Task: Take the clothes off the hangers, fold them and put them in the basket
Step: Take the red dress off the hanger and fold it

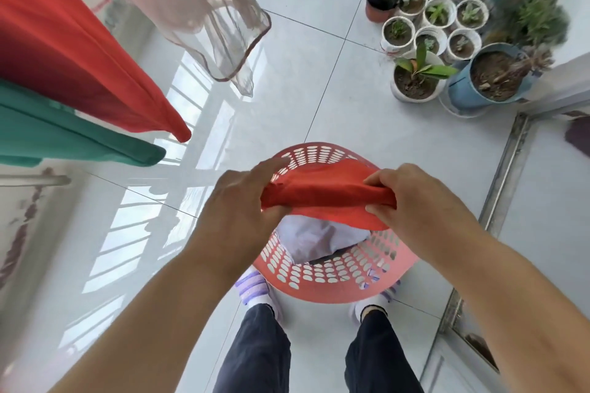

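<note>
The red cloth (325,193), folded into a thick band with a loose flap below, was gripped at its ends by the left hand (238,201) and right hand (412,198) over the pink basket (322,281).

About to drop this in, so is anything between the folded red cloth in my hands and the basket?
Nothing visible blocks it. The left hand and right hand hold the red garment directly above the open laundry basket; only a white garment lies inside, where it would likely land.

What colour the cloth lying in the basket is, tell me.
The cloth is pale lilac-white; head view.
</note>
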### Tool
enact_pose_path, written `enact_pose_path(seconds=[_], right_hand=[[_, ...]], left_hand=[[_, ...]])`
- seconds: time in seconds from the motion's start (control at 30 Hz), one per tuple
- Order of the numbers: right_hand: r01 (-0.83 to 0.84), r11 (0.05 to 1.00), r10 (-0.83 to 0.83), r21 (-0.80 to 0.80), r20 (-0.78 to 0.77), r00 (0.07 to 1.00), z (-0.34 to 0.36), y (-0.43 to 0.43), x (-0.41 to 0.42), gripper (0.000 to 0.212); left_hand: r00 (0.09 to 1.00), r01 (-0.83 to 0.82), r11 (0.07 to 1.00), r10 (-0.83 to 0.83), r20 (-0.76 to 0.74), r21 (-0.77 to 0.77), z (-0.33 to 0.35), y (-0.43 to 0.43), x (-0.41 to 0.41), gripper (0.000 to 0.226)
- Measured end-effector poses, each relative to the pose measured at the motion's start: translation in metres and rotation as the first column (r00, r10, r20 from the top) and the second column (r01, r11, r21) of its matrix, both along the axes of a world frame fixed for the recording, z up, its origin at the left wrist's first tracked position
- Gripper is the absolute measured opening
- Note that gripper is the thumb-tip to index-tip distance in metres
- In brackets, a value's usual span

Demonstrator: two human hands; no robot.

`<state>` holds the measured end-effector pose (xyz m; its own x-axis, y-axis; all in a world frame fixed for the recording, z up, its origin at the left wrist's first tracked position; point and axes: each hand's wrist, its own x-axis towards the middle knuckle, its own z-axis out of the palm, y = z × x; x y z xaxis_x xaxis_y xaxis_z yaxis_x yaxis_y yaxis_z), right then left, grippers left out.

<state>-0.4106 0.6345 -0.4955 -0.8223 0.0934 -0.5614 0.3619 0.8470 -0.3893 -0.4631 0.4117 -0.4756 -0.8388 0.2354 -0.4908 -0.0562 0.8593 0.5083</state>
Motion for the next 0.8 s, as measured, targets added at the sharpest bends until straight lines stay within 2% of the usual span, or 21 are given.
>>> enact_pose_path(seconds=[0.07, 0.2, 0.3, 0.4, 0.5, 0.63, 0.73, 0.8], right_hand=[[-0.009, 1.000, 0.009, 0.009, -0.043, 0.999, 0.008, 0.005, -0.004, 0.028], [-0.031, 1.000, 0.031, 0.001, -0.192, 0.981, 0.025, 0.008, -0.002, 0.022], [-0.045, 0.999, 0.047, 0.013, -0.274, 0.961, 0.031, 0.005, 0.010, 0.021], [-0.123, 0.988, 0.144, 0.088, -0.295, 0.944, 0.016, 0.000, 0.032, 0.029], [-0.213, 0.975, 0.223, 0.068, -0.214, 0.951, -0.015, -0.007, 0.056, 0.038], [-0.337, 0.941, 0.336, 0.013, -0.102, 0.936, -0.077, -0.017, 0.093, 0.042], [-0.373, 0.927, 0.371, -0.035, -0.050, 0.927, -0.126, -0.021, 0.121, 0.040], [-0.364, 0.930, 0.361, -0.059, -0.052, 0.931, -0.146, -0.021, 0.134, 0.039]], left_hand=[[0.994, 0.050, 0.998, -0.046, -0.095, 0.045, 0.009, -0.001, -0.005, 0.052], [0.948, 0.147, 0.989, -0.137, -0.286, 0.015, 0.015, -0.007, -0.004, 0.027], [0.934, 0.144, 0.990, -0.134, -0.333, 0.007, 0.017, -0.012, 0.007, 0.016], [0.932, 0.158, 0.987, -0.141, -0.333, 0.023, 0.004, -0.019, 0.026, 0.010], [0.949, 0.192, 0.981, -0.190, -0.251, -0.015, -0.028, -0.027, 0.051, 0.017], [0.978, 0.204, 0.975, -0.206, -0.013, -0.093, -0.083, -0.030, 0.088, 0.014], [0.956, 0.271, 0.952, -0.248, 0.160, -0.142, -0.120, -0.032, 0.112, 0.021], [0.942, 0.291, 0.944, -0.254, 0.221, -0.156, -0.136, -0.032, 0.123, 0.023]])
